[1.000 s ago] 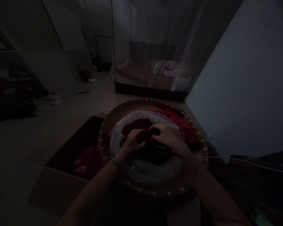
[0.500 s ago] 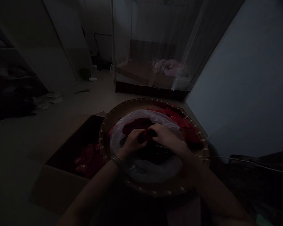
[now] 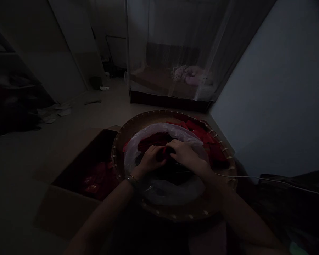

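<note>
My left hand point(image 3: 152, 158) and my right hand point(image 3: 183, 153) meet over a round woven tray point(image 3: 115, 156), fingers curled in a pinch. Between their fingertips is a small red piece point(image 3: 164, 152); in the dim light its kind does not show. Below them a whitish plastic bag point(image 3: 138, 140) lies spread open in the tray, with dark red material point(image 3: 151, 141) and a dark area inside. Flat red pieces point(image 3: 202, 134) lie heaped along the tray's far right side. A bracelet circles my left wrist.
An open cardboard box point(image 3: 69, 202) holding shiny red items point(image 3: 95, 182) stands left of the tray. A thin white cord point(image 3: 250, 176) runs rightward from the tray. Behind is a netted bed point(image 3: 154, 78); a pale wall point(image 3: 276, 88) rises at right.
Both hands stay in nearly the same place around the red piece, with only a slight shift of the right fingers. Tray, bag and box look unchanged.
</note>
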The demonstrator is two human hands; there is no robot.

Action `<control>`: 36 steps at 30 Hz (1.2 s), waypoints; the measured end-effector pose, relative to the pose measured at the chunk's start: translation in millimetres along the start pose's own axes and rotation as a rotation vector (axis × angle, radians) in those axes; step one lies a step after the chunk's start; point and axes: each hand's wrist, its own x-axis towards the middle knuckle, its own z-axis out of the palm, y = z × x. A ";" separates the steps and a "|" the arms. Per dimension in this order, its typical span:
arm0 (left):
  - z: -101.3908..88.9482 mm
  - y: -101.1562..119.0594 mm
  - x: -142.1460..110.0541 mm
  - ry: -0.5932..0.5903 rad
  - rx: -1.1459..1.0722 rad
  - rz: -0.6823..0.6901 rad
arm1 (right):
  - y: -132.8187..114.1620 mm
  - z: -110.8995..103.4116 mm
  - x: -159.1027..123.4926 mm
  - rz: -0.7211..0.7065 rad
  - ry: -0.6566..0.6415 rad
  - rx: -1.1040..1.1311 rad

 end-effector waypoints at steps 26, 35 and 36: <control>-1.4 1.6 0.3 0.005 0.008 -0.013 | -9.8 -3.3 -5.2 0.113 0.174 0.228; -1.5 4.0 0.9 0.045 -0.018 -0.034 | 11.2 14.2 -12.2 0.174 0.242 0.339; -1.6 4.3 1.0 0.049 -0.018 -0.037 | 13.1 20.1 -13.7 0.157 0.230 0.343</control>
